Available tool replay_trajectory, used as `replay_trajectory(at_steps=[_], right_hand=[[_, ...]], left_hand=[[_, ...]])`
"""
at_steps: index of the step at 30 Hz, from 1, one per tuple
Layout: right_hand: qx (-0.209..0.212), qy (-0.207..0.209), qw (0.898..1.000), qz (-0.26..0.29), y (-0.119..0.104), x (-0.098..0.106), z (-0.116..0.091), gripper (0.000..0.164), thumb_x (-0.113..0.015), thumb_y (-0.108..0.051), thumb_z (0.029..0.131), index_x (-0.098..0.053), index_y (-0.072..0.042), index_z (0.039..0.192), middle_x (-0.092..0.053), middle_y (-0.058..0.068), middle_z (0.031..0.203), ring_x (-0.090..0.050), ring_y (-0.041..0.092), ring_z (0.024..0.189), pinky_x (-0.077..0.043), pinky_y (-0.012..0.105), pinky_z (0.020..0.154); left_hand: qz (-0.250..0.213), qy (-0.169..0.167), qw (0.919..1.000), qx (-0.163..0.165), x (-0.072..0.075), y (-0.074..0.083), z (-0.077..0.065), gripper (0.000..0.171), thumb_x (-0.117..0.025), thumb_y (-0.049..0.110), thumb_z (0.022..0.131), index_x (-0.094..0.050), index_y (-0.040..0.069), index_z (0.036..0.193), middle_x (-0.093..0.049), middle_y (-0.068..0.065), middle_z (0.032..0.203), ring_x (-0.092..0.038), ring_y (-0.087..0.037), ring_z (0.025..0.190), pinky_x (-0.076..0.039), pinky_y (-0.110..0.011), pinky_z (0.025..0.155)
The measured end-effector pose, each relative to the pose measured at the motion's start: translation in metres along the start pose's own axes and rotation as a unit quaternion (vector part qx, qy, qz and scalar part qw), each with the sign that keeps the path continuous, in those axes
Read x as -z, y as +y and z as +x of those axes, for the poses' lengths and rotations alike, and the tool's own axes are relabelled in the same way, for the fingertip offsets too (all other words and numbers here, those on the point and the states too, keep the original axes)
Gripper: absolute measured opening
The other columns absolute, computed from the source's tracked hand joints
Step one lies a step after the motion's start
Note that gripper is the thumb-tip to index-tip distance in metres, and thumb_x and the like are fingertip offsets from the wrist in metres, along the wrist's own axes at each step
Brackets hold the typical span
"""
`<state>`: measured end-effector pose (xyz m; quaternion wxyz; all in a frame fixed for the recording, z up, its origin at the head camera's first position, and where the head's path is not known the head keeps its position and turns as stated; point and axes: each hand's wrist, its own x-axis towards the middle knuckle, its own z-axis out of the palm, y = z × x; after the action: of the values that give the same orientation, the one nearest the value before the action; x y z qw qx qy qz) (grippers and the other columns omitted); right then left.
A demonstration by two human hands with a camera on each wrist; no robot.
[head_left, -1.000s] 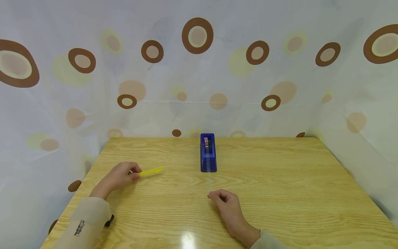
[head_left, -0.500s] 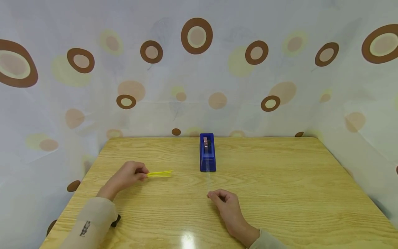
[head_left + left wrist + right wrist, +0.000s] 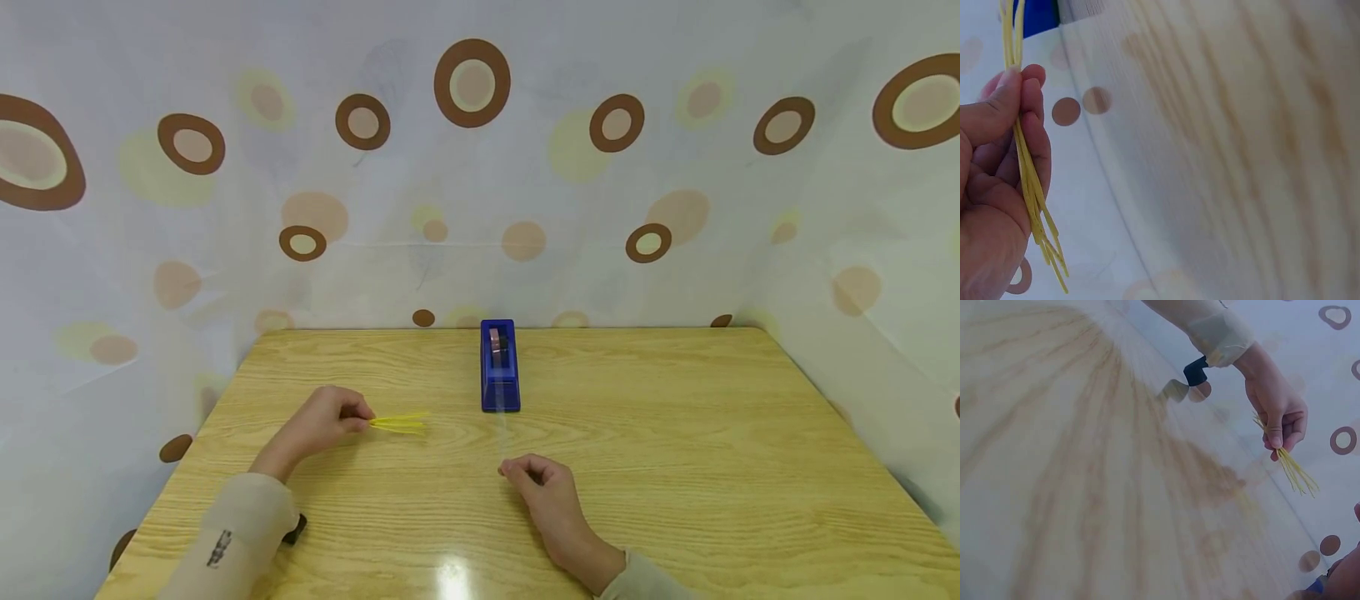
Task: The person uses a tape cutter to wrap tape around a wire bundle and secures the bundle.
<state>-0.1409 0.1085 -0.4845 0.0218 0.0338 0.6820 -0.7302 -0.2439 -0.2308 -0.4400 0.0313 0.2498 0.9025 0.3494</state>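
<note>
My left hand pinches a bundle of thin yellow strands between thumb and fingers, above the left half of the table. In the left wrist view the strands run through the grip and fan out at the lower end. A blue tape dispenser stands at the back middle, holding a roll of tape. From it a clear strip of tape stretches toward me, its end pinched by my right hand. Only part of that hand shows in the right wrist view.
The wooden table reaches back to a pale curtain with brown ring prints, which also closes in both sides. A black strap piece sticks out from the left sleeve.
My left hand has moved right with the yellow strands, nearer to the tape strip, and their free ends have spread apart. The right hand keeps its hold on the tape almost unmoved.
</note>
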Motion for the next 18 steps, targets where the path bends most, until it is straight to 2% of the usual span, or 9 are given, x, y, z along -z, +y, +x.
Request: replay_trajectory(at_steps=[6,12,15,18], right_hand=[[0.000,-0.001,1.000,0.001,0.000,0.000,0.000,0.020,-0.071,-0.013,0.092,-0.070,0.006,0.089,-0.070,0.013,0.096,-0.060,0.020,0.091,-0.048,0.024,0.076],[0.002,-0.004,1.000,-0.004,-0.001,0.000,0.000,0.021,-0.070,-0.014,0.093,-0.070,0.006,0.090,-0.070,0.011,0.096,-0.060,0.020,0.092,-0.048,0.024,0.077],[0.002,-0.005,1.000,-0.005,-0.001,0.000,0.000,0.021,-0.071,-0.014,0.093,-0.069,0.007,0.090,-0.070,0.011,0.096,-0.060,0.020,0.092,-0.048,0.025,0.077],[0.001,-0.005,1.000,-0.006,-0.002,0.000,0.000,0.021,-0.071,-0.015,0.092,-0.070,0.006,0.090,-0.070,0.012,0.096,-0.060,0.021,0.092,-0.048,0.025,0.077]], left_hand=[[-0.023,-0.018,0.9996,0.006,-0.005,0.006,0.004,0.004,-0.076,0.002,0.085,-0.076,0.005,0.086,-0.071,0.001,0.084,-0.064,-0.012,0.077,-0.053,-0.027,0.068],[-0.029,-0.020,0.9991,0.025,-0.010,0.013,0.007,0.003,-0.077,0.004,0.084,-0.075,0.002,0.086,-0.070,0.003,0.083,-0.065,-0.011,0.077,-0.054,-0.027,0.069],[-0.026,-0.019,0.9991,0.027,-0.013,0.018,0.008,0.002,-0.077,0.003,0.085,-0.076,0.005,0.083,-0.071,0.004,0.081,-0.064,-0.011,0.075,-0.054,-0.028,0.068],[-0.018,-0.014,0.9995,0.024,-0.015,0.022,0.009,0.008,-0.076,0.000,0.085,-0.076,0.008,0.081,-0.070,0.005,0.079,-0.064,-0.010,0.073,-0.053,-0.028,0.066]])
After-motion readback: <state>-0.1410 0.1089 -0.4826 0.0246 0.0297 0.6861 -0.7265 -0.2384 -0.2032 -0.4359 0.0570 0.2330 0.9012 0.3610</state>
